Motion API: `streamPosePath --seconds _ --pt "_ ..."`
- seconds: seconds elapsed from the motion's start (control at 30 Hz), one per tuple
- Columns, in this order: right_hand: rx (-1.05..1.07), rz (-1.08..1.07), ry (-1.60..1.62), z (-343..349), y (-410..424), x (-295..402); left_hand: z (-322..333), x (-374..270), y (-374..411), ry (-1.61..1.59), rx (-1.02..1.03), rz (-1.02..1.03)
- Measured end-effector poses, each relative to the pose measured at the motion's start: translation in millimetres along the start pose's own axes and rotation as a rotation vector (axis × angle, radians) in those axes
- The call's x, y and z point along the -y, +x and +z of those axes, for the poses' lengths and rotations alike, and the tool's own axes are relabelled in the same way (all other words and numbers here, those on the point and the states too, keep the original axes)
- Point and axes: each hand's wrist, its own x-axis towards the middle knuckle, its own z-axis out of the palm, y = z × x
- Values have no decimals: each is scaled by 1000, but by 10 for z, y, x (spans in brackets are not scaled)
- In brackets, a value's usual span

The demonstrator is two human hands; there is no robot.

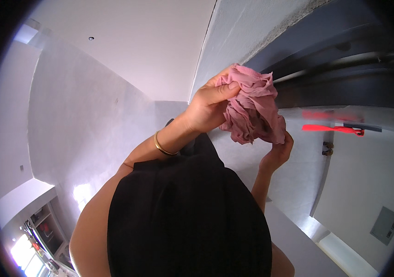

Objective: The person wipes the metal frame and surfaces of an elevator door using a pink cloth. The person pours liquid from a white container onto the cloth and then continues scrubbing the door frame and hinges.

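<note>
A crumpled pink cloth [252, 100] hangs bunched between my two hands, in front of the edge of a dark panelled surface. My left hand [207, 104] grips its upper left part, with the thumb pressed over the folds. A gold-coloured bangle [162, 145] circles my left wrist. At the lower right corner of the cloth, my right hand [278, 152] pinches the fabric, and its fingertips are partly hidden behind it.
The dark, ridged panel [339, 72], perhaps a door, stands close on the right. Beyond it are a bright red strip [335, 129], a small pair of brown shoes [327, 149] and a grey wall panel [386, 225]. Shelving [46, 228] is at lower left.
</note>
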Motion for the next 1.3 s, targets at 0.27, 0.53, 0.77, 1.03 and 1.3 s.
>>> streamPosePath --seconds 0.27,0.53,0.77,1.03,1.3 --pt "-10 341 66 -48 156 -44 -446 253 -9 197 -639 71" --pt "-172 -485 103 425 708 231 -321 556 427 1207 -337 496" --pt "-176 -1057 -401 1014 1239 -356 -942 929 780 1861 -510 845" --pt "118 -714 -564 1050 684 -1679 -1894 1065 386 1792 -676 15" --pt "-169 -929 -426 1161 1213 -221 -1079 750 784 1814 -348 847"
